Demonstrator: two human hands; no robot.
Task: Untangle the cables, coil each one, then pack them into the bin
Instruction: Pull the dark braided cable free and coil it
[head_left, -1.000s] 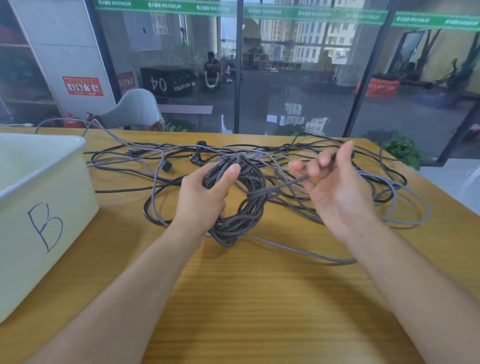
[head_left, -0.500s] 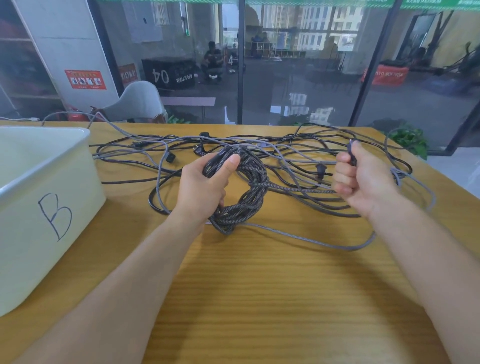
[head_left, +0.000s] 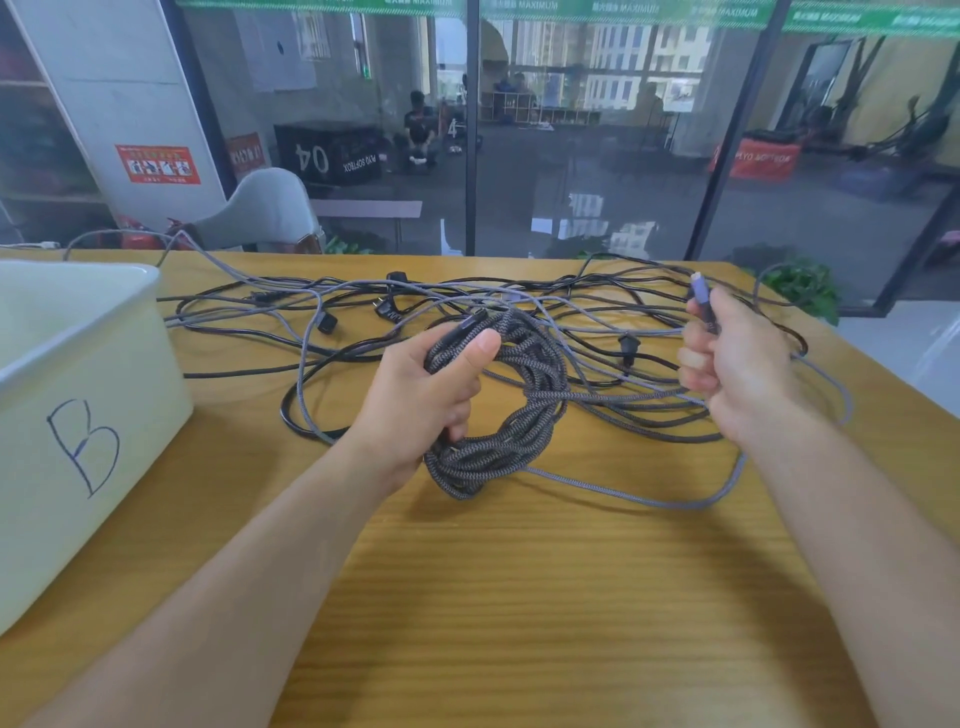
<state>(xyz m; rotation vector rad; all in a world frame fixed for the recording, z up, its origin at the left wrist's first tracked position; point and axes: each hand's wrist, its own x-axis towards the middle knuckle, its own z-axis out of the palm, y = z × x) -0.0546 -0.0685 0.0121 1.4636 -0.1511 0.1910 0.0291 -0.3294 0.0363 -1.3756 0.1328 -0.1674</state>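
Right hand (head_left: 737, 364) risen, fingers (head_left: 693, 358) gripping plug (head_left: 702, 306)

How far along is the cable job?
Early. Done: nothing packed that shows; the visible part of the bin marked B holds no cable. In hand: the left hand grips a mostly wound braided coil, and the right hand holds a grey connector end. Left: the black and grey cables lie tangled across the table.
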